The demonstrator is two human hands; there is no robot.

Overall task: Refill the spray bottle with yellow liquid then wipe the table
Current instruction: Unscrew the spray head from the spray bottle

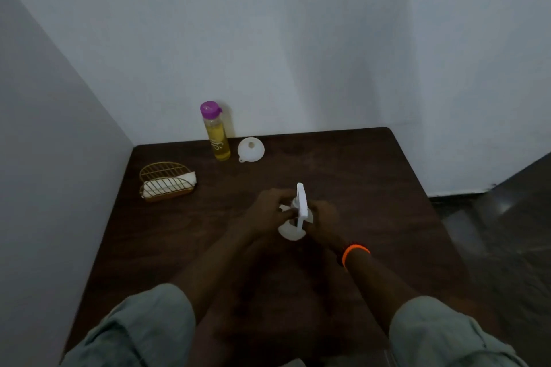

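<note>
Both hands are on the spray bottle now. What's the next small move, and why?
Probably twist the spray head off. Both the left hand and right hand grip the spray bottle, while the funnel and capped yellow liquid bottle stand untouched near the wall.

Dark brown wooden table (pixel 357 176), set into a corner of pale walls. At 11 o'clock, by the far edge: upright clear plastic bottle of yellow liquid with purple cap (pixel 217 134). Just beside it, toward 12 o'clock: white plastic funnel (pixel 251 149), wide mouth up. At 10 o'clock, near the left edge: gold wire holder (pixel 165 182) with a folded white cloth (pixel 171 184) inside. Near centre: white plastic spray bottle (pixel 293 225), base apparently on the tabletop; contact unclear.
</note>
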